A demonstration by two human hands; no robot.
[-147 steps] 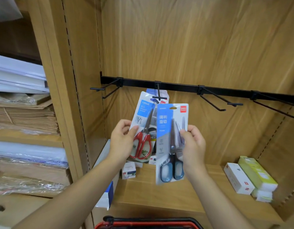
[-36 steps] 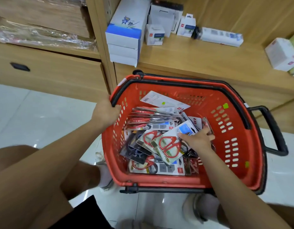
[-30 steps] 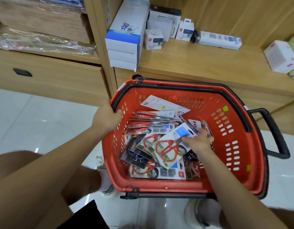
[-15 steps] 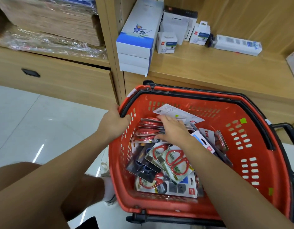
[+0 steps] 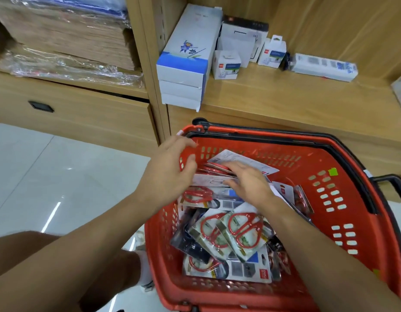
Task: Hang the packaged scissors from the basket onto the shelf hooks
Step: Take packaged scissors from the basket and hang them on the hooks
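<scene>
Many packaged scissors lie heaped in the red basket, which sits on the floor at five o'clock in the view. The right hand lies flat, fingers straight, on the packs at the heap's twelve o'clock end, gripping nothing that shows. The left hand, blurred, hovers over the basket's ten o'clock rim, fingers loosely spread and empty. White boxes stand on the wooden shelf at twelve o'clock.

Red basket, red-handled scissors
</scene>
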